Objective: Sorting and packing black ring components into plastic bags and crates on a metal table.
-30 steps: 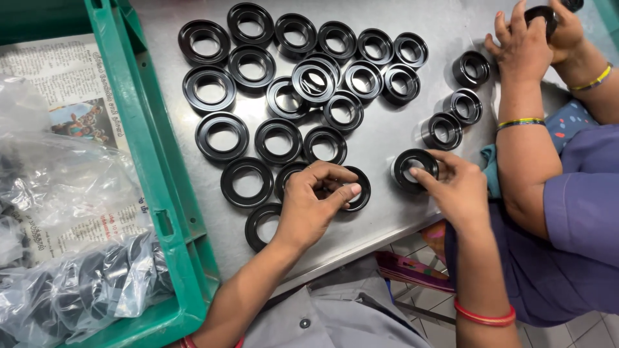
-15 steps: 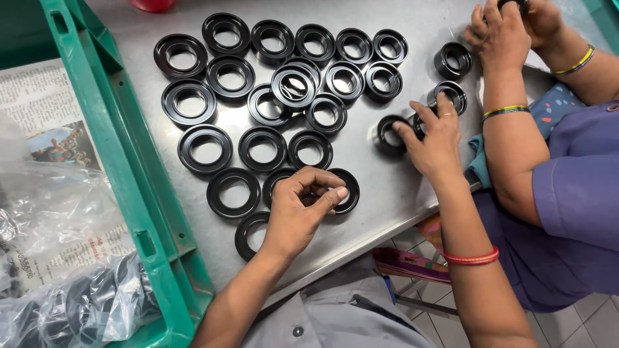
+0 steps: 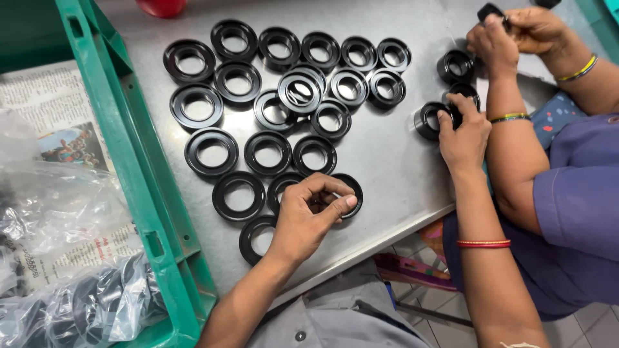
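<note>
Currently your left hand is curled over a black rubber seal ring lying flat on the steel worktop, thumb and fingertips pinched together on the ring's near rim. That ring sits at the near end of the spread of seals, just right of a neighbouring ring that it touches or nearly touches. Your right hand rests well to the right of the ring, fingers bent and closed over a small stack of black seals, with another seal just behind its fingertips. How firmly it grips the stack cannot be told, since the fingers cover the contact.

Behind and left of the pinched ring, roughly twenty more black rings lie flat in loose rows on the worktop, some overlapping. A lone ring lies left of your left wrist, close to the worktop's front edge. A green plastic crate stands against the worktop's left side, lined with newspaper and holding clear plastic bags of dark parts.

Far right of the ring, a co-worker's hands with bangles on the wrists hold a small black part. A red object sits at the far edge.
</note>
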